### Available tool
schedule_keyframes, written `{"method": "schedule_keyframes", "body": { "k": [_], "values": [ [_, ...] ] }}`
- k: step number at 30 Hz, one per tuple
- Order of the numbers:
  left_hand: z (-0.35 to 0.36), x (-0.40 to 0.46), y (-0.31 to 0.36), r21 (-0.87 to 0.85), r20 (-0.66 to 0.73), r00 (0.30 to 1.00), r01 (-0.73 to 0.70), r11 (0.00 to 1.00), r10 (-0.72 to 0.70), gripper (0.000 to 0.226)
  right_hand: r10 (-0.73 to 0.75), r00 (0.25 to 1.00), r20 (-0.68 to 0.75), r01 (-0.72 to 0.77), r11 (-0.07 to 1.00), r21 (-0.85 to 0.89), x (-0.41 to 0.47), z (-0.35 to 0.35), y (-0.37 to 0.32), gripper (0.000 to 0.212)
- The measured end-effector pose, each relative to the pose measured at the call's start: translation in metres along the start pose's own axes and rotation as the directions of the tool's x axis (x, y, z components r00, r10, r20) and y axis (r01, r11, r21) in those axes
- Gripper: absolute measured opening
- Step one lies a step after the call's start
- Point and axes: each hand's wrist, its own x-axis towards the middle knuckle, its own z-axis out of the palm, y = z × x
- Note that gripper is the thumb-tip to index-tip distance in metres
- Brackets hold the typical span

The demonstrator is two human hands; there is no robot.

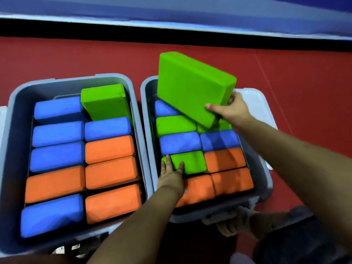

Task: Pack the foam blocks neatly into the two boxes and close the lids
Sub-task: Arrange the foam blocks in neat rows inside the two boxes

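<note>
Our right hand (231,109) grips a large green foam block (192,86) by its near corner, tilted over the right box (263,180). Our left hand (171,174) presses flat, fingers straight, on a packed green block (190,161).

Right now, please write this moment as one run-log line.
right hand: grips green block over right box | left hand: presses packed green block | lids: open

Both bare arms reach forward, the left hand (171,173) lying flat with straight fingers, the right hand (229,109) curled in a grip.
</note>
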Motion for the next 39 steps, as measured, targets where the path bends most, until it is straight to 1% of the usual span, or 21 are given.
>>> {"method": "schedule_keyframes", "body": {
  "k": [1, 2, 3, 4, 6, 8, 9, 10, 12, 14, 16, 21, 26, 28, 31, 34, 36, 39],
  "values": [
    [-0.001, 0.001, 0.000, -0.003, 0.005, 1.000, 0.005, 1.000, -0.005, 0.095, -0.111, 0.994, -0.018, 0.107, 0.983, -0.152, 0.001, -0.012, -0.009, 0.080],
    [-0.002, 0.001, -0.001, -0.004, 0.012, 1.000, 0.014, 1.000, -0.014, 0.096, -0.222, 0.975, -0.004, 0.210, 0.928, -0.308, 0.002, -0.024, -0.018, 0.080],
    [-0.003, 0.002, 0.000, -0.006, 0.019, 1.000, 0.021, 1.000, -0.021, 0.096, -0.317, 0.947, 0.039, 0.300, 0.840, -0.453, 0.004, -0.035, -0.025, 0.079],
    [-0.003, 0.002, 0.000, -0.007, 0.023, 0.999, 0.025, 1.000, -0.025, 0.096, -0.394, 0.912, 0.111, 0.385, 0.734, -0.560, 0.004, -0.046, -0.035, 0.080],
    [-0.003, 0.003, 0.001, -0.007, 0.022, 0.999, 0.028, 1.000, -0.028, 0.097, -0.424, 0.860, 0.284, 0.494, 0.550, -0.673, 0.011, -0.064, -0.044, 0.082],
    [-0.003, 0.003, 0.000, -0.003, 0.020, 0.999, 0.026, 1.000, -0.026, 0.097, -0.394, 0.813, 0.428, 0.572, 0.408, -0.712, 0.017, -0.075, -0.042, 0.081],
    [-0.002, 0.003, 0.000, -0.003, 0.020, 0.999, 0.025, 1.000, -0.025, 0.098, -0.382, 0.794, 0.472, 0.598, 0.352, -0.720, 0.020, -0.079, -0.040, 0.081],
    [-0.002, 0.003, 0.000, -0.003, 0.020, 0.999, 0.025, 1.000, -0.025, 0.098, -0.366, 0.789, 0.492, 0.604, 0.319, -0.730, 0.022, -0.082, -0.039, 0.082],
    [-0.002, 0.004, -0.001, -0.006, 0.023, 0.999, 0.027, 1.000, -0.027, 0.098, -0.351, 0.805, 0.478, 0.580, 0.301, -0.757, 0.023, -0.085, -0.038, 0.087],
    [-0.003, 0.005, -0.001, -0.006, 0.028, 0.999, 0.028, 1.000, -0.027, 0.099, -0.339, 0.827, 0.447, 0.547, 0.305, -0.780, 0.024, -0.086, -0.038, 0.094],
    [-0.004, 0.005, -0.001, -0.006, 0.033, 0.999, 0.030, 1.000, -0.030, 0.100, -0.354, 0.826, 0.439, 0.544, 0.294, -0.786, 0.027, -0.083, -0.040, 0.096],
    [-0.006, 0.009, -0.001, -0.007, 0.052, 0.998, 0.035, 0.999, -0.034, 0.101, -0.424, 0.743, 0.517, 0.615, 0.129, -0.778, 0.037, -0.066, -0.061, 0.092],
    [-0.007, 0.009, 0.000, -0.014, 0.055, 0.998, 0.031, 0.999, -0.030, 0.102, -0.464, 0.743, 0.483, 0.549, 0.008, -0.836, 0.044, -0.060, -0.083, 0.092],
    [-0.007, 0.010, 0.000, -0.013, 0.061, 0.998, 0.031, 0.999, -0.030, 0.103, -0.467, 0.731, 0.497, 0.547, -0.034, -0.837, 0.046, -0.060, -0.091, 0.088],
    [-0.008, 0.010, 0.000, -0.018, 0.072, 0.997, 0.033, 0.999, -0.032, 0.103, -0.410, 0.705, 0.579, 0.590, -0.116, -0.799, 0.049, -0.056, -0.097, 0.082],
    [-0.008, 0.009, 0.000, -0.021, 0.073, 0.997, 0.035, 0.999, -0.033, 0.103, -0.330, 0.694, 0.640, 0.620, -0.178, -0.764, 0.051, -0.044, -0.092, 0.081],
    [-0.009, 0.009, 0.001, -0.029, 0.074, 0.997, 0.036, 0.999, -0.033, 0.103, -0.269, 0.698, 0.664, 0.639, -0.184, -0.747, 0.052, -0.032, -0.088, 0.081],
    [-0.009, 0.007, 0.001, -0.041, 0.074, 0.997, 0.035, 0.999, -0.032, 0.103, -0.203, 0.715, 0.669, 0.655, -0.140, -0.742, 0.058, -0.016, -0.082, 0.083]
  ]
}}
